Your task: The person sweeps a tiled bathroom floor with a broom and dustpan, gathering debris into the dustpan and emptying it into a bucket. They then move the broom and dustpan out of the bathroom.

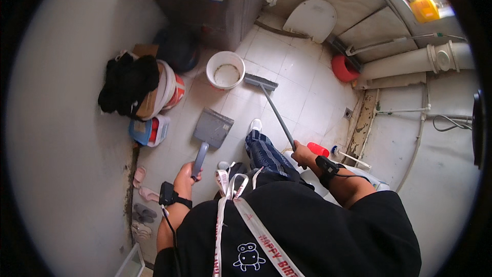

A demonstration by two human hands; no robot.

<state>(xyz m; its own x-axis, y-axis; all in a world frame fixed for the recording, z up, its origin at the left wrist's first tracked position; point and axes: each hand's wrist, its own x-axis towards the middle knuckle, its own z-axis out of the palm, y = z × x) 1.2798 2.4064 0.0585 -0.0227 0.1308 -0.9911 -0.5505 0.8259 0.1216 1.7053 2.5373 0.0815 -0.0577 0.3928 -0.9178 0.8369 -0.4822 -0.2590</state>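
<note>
My left hand (187,175) grips the handle of a grey dustpan (214,127), whose pan points away from me over the tiled floor. Around the long grey-green handle of a broom (277,112) my right hand (303,154) is closed. The broom's grey head (261,82) lies on the tiles, just right of a white plastic bucket (225,70). Some brown residue shows inside the bucket. Between the dustpan and the broom handle is my foot in a white shoe (255,125).
Black cloth (130,84) tops a large bucket at the left, beside a blue-lidded box (141,131). Slippers (144,212) line the left wall. A red basin (344,68), a floor drain (348,113), a red container (318,149) and a toilet brush (351,157) are at the right.
</note>
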